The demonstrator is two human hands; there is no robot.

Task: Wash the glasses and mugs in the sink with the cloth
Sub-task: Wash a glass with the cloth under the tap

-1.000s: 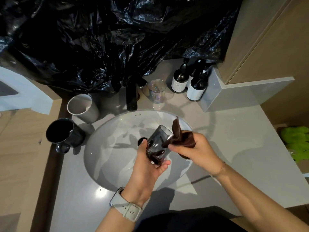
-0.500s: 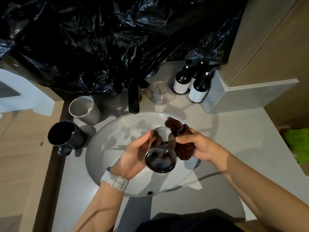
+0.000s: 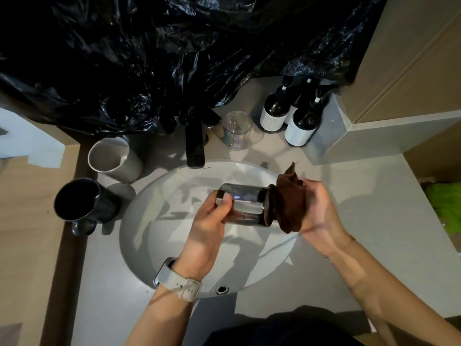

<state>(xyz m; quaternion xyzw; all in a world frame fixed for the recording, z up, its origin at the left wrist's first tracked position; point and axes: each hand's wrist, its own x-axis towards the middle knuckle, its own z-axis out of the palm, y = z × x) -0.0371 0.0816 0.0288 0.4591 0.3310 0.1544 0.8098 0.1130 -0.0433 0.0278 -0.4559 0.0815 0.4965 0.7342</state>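
Dark glass (image 3: 245, 204) lying on its side over the sink (image 3: 154, 221), long axis running left to right. Left hand (image 3: 208, 221), grip wrapped round the left end. Right hand (image 3: 318, 211), grip bunched on the brown cloth (image 3: 290, 203), pressed against the right end. Cloth hand nearer that end, likely wiping it next.

grey counter (image 3: 361, 221), wood cabinet (image 3: 411, 58)

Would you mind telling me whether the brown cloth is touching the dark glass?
Touching: the head view shows the brown cloth pressed flat against the dark glass at its right end.
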